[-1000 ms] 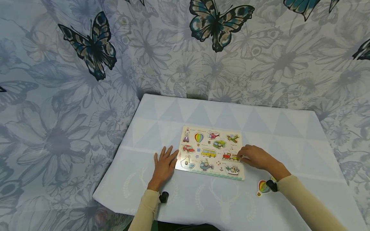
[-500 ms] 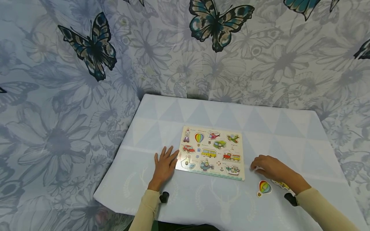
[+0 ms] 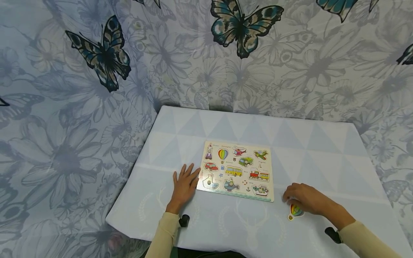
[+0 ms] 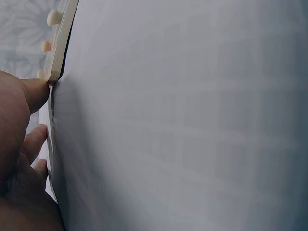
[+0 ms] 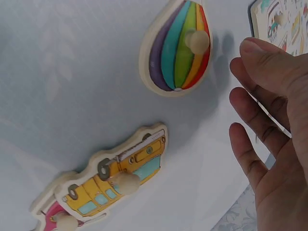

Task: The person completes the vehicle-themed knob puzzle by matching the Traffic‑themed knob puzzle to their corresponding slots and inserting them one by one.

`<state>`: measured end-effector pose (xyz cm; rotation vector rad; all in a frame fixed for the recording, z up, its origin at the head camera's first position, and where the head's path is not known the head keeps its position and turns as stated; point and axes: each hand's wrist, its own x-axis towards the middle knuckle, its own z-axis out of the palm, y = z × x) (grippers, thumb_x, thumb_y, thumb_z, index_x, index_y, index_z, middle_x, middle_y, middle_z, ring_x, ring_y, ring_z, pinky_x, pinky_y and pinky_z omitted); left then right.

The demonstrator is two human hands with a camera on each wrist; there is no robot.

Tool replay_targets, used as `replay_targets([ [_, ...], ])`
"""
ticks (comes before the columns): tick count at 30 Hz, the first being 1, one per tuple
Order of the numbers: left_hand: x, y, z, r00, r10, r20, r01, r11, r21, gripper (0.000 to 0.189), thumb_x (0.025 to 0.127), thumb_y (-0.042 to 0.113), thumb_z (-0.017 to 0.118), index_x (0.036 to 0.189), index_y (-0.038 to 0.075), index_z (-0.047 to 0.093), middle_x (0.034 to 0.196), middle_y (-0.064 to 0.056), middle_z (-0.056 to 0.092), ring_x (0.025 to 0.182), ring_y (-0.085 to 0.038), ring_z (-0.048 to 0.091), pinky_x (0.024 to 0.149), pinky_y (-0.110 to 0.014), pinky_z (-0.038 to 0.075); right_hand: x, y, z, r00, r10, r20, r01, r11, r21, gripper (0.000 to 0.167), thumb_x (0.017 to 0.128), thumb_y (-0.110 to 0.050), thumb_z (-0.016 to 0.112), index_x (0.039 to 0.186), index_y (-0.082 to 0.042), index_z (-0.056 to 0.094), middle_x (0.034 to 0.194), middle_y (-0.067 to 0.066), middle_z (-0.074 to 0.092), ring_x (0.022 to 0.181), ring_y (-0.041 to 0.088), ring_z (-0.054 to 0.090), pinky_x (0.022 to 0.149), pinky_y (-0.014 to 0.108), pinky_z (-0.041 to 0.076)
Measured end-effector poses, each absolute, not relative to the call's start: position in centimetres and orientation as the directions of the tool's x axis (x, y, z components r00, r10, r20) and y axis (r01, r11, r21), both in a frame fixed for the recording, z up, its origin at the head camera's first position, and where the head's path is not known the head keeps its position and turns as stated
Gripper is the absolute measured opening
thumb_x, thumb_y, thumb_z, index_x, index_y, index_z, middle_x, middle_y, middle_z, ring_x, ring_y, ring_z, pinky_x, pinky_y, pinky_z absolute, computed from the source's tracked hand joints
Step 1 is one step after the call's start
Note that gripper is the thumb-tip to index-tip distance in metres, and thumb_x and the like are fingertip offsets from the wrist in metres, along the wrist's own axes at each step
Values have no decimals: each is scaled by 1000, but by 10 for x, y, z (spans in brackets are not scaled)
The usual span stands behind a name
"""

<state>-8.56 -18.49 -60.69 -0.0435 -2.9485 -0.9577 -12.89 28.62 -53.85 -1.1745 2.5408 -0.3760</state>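
Observation:
A knobbed picture puzzle board with vehicle shapes lies mid-table. My left hand rests on the cloth at its left side, fingers spread. In the left wrist view the left thumb touches the board's corner. My right hand hovers over the hot-air balloon puzzle piece, partly covering it. The right wrist view shows those fingers loosely bent and holding nothing, beside the balloon piece with its round knob. A yellow bus piece lies nearby, overlapping a pink piece cut off by the frame.
A pale patterned cloth covers the table. Behind it hangs a flower-patterned backdrop with large butterflies. Wooden knobs stand up from the board's face. A dark wrist camera sits at the right sleeve.
My right hand has moved from the board's right edge, right and toward the near side, to the balloon piece. The bus piece seen half a second ago is now hidden in the head view.

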Motion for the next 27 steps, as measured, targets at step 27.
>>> replay_targets([
  [27,-86,-185,-606,-998,17,58,47,822,567,41,103,29,55,143,19,59,157,-12,43,151,-42,24,113,-74,8,-113,303,-548,-633,-733,-248,-622,673,-400,16,81,-26,82,90,-32,70,87,-26,58,78,-4,49,69,26,48],
])
